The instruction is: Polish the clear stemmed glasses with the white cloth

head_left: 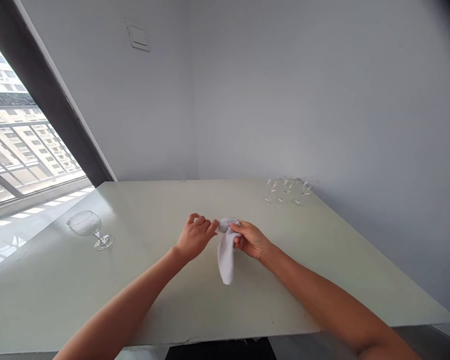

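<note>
A white cloth is gripped by my right hand above the middle of the table. Its upper part bends over in a rounded fold, and a long end hangs down. My left hand is closed at the fold's left edge, thumb and finger pinched together. A faint clear glint shows by those fingertips, but what they hold is too small and hidden to tell. Off to the left, a clear stemmed glass stands on its foot, apart from both hands.
Three clear stemmed glasses stand close together near the table's back right corner. The pale glossy table meets grey walls at the back and right. A window is at the left, and a light switch is on the wall.
</note>
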Tool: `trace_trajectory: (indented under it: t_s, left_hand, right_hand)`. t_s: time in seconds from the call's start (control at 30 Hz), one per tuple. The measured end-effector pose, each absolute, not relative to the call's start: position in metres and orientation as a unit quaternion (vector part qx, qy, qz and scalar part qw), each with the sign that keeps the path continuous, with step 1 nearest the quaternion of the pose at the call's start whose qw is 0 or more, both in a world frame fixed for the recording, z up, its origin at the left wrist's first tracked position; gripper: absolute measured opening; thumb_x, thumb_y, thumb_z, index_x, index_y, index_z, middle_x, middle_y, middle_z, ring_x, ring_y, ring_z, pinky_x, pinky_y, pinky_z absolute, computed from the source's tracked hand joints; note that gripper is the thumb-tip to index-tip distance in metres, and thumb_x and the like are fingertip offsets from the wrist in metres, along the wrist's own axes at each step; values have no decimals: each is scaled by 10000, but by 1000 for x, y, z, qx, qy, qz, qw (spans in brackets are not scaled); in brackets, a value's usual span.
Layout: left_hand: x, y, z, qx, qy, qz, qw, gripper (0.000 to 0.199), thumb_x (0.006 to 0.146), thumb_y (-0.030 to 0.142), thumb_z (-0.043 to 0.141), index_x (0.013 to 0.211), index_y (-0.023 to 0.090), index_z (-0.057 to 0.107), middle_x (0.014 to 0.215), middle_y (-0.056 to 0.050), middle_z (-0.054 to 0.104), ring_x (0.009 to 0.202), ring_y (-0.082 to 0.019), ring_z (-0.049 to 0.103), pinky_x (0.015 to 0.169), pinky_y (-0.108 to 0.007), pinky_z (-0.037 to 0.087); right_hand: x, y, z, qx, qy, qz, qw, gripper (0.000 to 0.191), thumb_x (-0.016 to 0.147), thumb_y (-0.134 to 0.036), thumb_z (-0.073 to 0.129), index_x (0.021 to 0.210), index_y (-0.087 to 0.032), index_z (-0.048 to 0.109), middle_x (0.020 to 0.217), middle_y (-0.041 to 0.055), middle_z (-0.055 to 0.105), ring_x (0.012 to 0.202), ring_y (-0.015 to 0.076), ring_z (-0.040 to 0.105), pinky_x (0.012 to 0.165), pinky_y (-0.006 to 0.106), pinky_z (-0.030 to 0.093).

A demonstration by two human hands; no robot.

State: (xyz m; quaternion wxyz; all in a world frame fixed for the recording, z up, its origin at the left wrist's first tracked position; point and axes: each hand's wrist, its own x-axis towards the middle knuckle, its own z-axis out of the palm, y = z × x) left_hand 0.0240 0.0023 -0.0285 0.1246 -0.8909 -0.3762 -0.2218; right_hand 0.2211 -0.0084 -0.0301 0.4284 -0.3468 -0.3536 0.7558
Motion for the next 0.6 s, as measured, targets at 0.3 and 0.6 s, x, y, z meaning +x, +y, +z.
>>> trace_trajectory:
  t_s: [0.3, 0.6]
  left_hand:
    - [9, 49, 18, -847, -301, -113, -423, 376, 831, 468, 388, 794, 156, 593, 686, -17, 572, 613, -111, 499, 566, -233, 397]
    - [29, 36, 13, -854, -421, -294, 91, 327, 834, 333, 483, 1138, 217, 513, 898, -77, 637, 957, -221, 516, 926, -450, 293]
  right_hand:
    - [240, 8, 42, -311, -714, 589, 216, 320, 735, -346, 608, 985, -153, 562, 706, 5, 642, 462, 113, 582, 482, 237, 489]
    - [230, 35, 22, -342, -469, 687, 438, 237, 719, -319, 649, 847, -133, 580, 580, -20, 578, 398, 53, 505, 408, 170, 427]
